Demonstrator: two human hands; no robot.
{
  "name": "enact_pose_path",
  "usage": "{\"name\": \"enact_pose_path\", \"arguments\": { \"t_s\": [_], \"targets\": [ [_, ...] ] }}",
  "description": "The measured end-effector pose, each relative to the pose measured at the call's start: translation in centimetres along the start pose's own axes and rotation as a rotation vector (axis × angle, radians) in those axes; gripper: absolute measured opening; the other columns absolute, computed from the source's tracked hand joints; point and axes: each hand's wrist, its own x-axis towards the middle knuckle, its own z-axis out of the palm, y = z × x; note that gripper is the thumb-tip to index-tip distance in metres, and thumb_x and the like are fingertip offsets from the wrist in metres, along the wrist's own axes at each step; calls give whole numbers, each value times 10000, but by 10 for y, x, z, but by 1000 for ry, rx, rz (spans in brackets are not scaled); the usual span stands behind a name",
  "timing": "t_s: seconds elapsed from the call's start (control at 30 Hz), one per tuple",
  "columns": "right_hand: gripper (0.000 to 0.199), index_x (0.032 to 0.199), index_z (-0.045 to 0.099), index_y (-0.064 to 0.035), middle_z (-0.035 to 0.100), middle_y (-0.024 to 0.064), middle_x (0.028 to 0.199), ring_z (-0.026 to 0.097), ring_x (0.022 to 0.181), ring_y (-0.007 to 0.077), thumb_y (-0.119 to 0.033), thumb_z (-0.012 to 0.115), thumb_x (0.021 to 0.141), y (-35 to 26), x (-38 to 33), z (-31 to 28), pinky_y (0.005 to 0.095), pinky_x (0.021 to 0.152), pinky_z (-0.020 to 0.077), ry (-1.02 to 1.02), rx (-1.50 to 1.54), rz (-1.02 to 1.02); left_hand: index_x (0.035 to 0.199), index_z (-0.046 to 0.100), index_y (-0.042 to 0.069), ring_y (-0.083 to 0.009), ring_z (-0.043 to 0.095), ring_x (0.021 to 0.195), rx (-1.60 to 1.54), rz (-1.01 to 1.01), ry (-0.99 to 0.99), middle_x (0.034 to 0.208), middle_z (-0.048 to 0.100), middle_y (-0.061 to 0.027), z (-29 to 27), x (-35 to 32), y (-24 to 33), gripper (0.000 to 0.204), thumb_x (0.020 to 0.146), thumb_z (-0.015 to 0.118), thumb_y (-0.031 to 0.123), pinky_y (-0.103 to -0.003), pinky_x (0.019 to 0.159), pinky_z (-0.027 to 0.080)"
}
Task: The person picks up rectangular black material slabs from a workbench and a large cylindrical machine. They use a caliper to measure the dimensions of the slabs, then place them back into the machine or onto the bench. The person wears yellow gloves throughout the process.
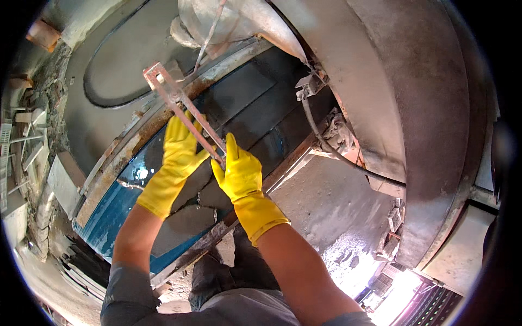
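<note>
Both my hands wear yellow rubber gloves. My right hand [239, 171] is closed round the lower end of a rusty, reddish metal bar [193, 126]. The bar has two long arms and a slotted head at its upper left. My left hand [180, 145] lies just left of the bar, fingers stretched upward and thumb apart. The bar crosses in front of its fingertips; whether they press on it is hard to tell. Beneath both hands are wet, dark flat slabs [239, 89] within a long blue-sided frame [109, 214].
A large grey curved housing [413, 108] rises at the right, with a black hose [331, 149] running along it. Crumpled cloth [338, 136] sits beside the frame. Pale scraps [32, 144] are piled at far left. Wet grey floor [326, 206] shows at the right.
</note>
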Motion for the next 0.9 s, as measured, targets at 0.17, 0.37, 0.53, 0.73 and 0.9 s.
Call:
{"name": "enact_pose_path", "arguments": {
  "t_s": [0.17,0.37,0.53,0.73,0.9],
  "targets": [
    [755,1441,516,43,738,196,1057,735,901,369,-350,790,857,-2,5,-1,444,803,594,-54,52,30,1522,532,124,-498,465,1411,-35,110,184,1516,509,-279,67,100,9,925,750,867,510,-609,1217,316],
    [729,1433,526,36,732,198,986,720,849,381,-333,795,864,2,4,-2,437,778,588,-17,33,11,1484,573,113,-478,501,1387,77,87,107,1525,522,-269,67,107,1,817,810,825,501,-559,1207,365],
    [747,1449,523,20,739,205,1020,731,875,382,-343,802,858,2,3,-1,430,801,594,-38,11,31,1575,466,198,-435,433,1465,185,57,-24,1623,421,-214,68,53,-43,797,891,729,513,-555,1241,323],
    [780,1461,506,2,736,184,1070,729,909,373,-345,820,837,4,-2,0,435,818,589,-53,-8,45,1550,495,155,-434,444,1450,133,174,87,1594,462,-164,36,10,-55,825,832,796,427,-569,1201,352],
    [753,1468,496,16,726,207,1051,725,901,395,-358,785,882,1,0,2,461,802,584,-80,0,27,1482,559,90,-444,537,1348,117,90,127,1476,557,-222,7,-25,-46,750,826,835,326,-564,1180,378]
  ]
}}
